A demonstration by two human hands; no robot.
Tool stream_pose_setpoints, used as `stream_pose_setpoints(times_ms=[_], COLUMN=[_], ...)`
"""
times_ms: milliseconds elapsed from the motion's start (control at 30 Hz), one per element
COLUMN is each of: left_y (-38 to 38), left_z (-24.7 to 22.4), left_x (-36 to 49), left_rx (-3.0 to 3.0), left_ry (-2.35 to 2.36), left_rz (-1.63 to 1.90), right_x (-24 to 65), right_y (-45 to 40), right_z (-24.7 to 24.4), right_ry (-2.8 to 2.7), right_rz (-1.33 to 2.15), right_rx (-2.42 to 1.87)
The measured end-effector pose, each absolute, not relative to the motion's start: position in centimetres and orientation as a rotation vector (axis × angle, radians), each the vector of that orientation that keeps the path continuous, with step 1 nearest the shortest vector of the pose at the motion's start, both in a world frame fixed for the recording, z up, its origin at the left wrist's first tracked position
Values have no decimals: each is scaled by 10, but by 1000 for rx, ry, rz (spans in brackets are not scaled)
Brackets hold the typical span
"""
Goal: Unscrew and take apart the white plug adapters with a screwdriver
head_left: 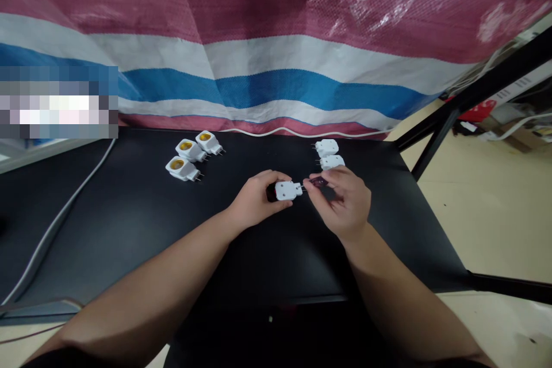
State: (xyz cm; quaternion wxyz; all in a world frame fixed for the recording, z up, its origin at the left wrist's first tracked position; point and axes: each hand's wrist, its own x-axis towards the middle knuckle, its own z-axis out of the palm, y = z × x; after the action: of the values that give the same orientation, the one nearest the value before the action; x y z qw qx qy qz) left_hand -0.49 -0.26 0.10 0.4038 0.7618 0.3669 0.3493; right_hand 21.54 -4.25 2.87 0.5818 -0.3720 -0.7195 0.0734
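Head view shows the left hand [256, 195] grasping a white plug adapter [284, 190] between thumb and fingers over the middle of the black counter [129, 230], flat face up, prongs toward the right hand [347, 198]. That one pinches a small dark object [319, 181] close to the prongs; whether they touch, I cannot tell. Just beyond it lie two white units [326, 148], prongs to the left. Farther left, three white sockets [185, 149] with gold-coloured insides form a slanting row. Behind hangs a striped sheet [267, 6].
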Motion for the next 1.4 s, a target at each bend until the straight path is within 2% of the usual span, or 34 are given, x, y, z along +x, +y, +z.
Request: stream_pose_setpoints(times_ms=[433,600,733,1133,1267,1400], left_y=[-2,-1,-1,1,-2,-4], left_z=[-2,-1,4,5,8,10], left_x=[-9,-9,-9,-10,-9,-9], left_rx=[1999,2033,2056,2073,2030,1987], left_ry=[824,851,867,760,759,766], left_rz=[806,802,768,800,764,727], right_x=[213,214,214,217,215,210], right_y=[-23,-9,-7,-24,-27,-24], right_z=[43,52,41,34,38,35], right_ry=[-1658,-1661,-1614,-1572,-1617,-1559], right_rz=[273,-5,-131,529,549,374], right_rx=[-1109,-1137,-966,-831,-852,-901])
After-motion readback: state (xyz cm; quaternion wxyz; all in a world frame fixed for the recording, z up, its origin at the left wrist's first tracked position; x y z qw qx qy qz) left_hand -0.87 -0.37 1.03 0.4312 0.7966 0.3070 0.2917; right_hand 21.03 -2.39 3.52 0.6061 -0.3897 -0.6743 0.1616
